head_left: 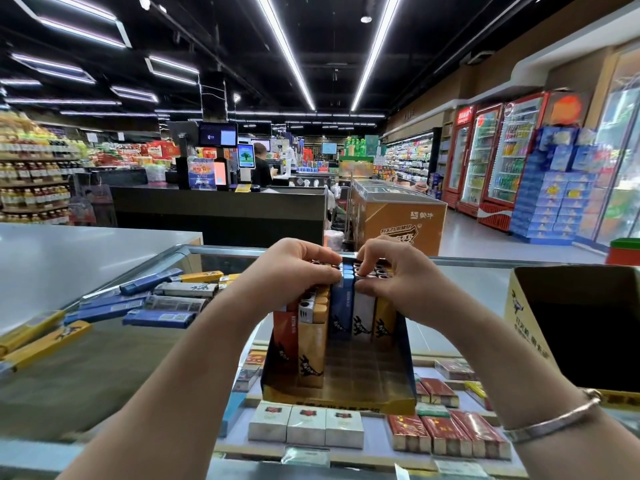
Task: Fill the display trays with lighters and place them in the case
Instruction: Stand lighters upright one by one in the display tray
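Observation:
A yellow and blue cardboard display tray (337, 398) stands on the glass counter in the centre. Upright lighters (341, 317) in red, yellow, blue and white fill its back rows, and its front part is bare. My left hand (294, 268) curls over the tops of the lighters at the left of the pack. My right hand (388, 271) pinches the tops of the lighters at the right. Several loose lighters (166, 299) in blue, white and yellow lie flat on the glass to the left.
An open cardboard box (575, 327) stands at the right on the counter. Cigarette packs (306, 426) lie under the glass top. A grey counter (79, 258) is at the left. Behind are a checkout desk, a freezer chest and drink fridges.

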